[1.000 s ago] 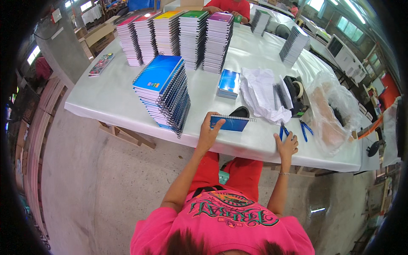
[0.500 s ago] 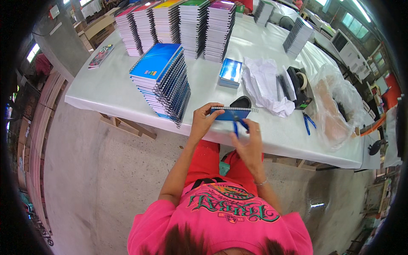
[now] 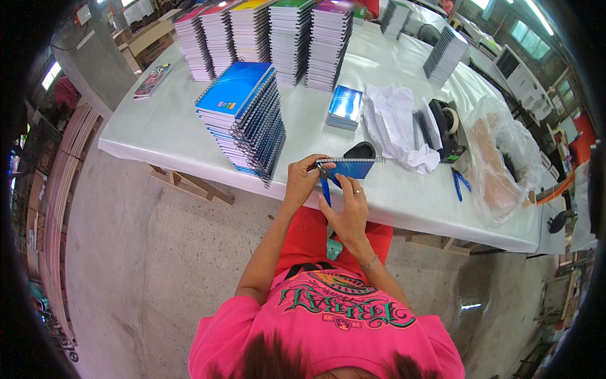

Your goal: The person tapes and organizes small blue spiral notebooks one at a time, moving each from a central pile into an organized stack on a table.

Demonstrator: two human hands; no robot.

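My left hand (image 3: 303,180) grips the left end of a small blue spiral notebook (image 3: 355,168), held with its wire-bound edge up near the table's front edge. Loose wire coil sticks out past the notebook's right end. In my right hand (image 3: 347,211) is a pair of blue-handled cutting pliers (image 3: 326,187). Its jaws are at the left end of the binding, beside my left fingers. Whether they bite on the wire cannot be made out. Just behind the notebook lies a black rounded object (image 3: 360,150), partly hidden.
A tall stack of blue spiral notebooks (image 3: 243,120) stands left, a small notepad stack (image 3: 344,107) ahead. Crumpled white paper (image 3: 391,123), a tape dispenser (image 3: 449,129), another pair of blue-handled pliers (image 3: 459,183) and a clear plastic bag (image 3: 505,158) lie right. Several coloured notebook stacks (image 3: 287,47) stand behind.
My right hand has moved left with the pliers, from the middle of the notebook to its left end. My left hand still holds the notebook in nearly the same place.
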